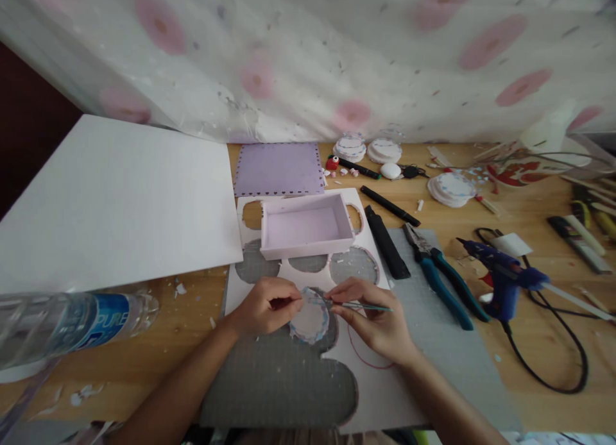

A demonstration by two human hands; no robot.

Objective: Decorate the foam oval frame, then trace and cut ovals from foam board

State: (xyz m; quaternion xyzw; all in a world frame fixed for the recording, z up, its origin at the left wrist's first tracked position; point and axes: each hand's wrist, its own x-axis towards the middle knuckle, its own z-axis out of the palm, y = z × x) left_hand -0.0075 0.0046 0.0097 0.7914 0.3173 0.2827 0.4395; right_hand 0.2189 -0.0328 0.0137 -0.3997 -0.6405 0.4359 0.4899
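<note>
A round white disc (309, 318) with a blue and pink edge lies low over the grey cutting mat (269, 374), inside a cut-out of a white sheet (380, 394). My left hand (269, 304) pinches the disc's upper left rim between thumb and fingers. In the closed fingers of my right hand (373, 313) is a thin teal tool (378, 308), its tip pointing left over the top of the disc; its exact kind is unclear. Beyond both hands, a shallow pale lilac open box (308, 227) rests on the cut sheet.
A water bottle (72, 323) lies at left, below a large white board (125, 201). Rightward are a black marker (389, 206), pliers (440, 275) and a blue glue gun (507, 278) with a looping cord. Several stacks of white discs (451, 187) stand near the curtain (308, 60).
</note>
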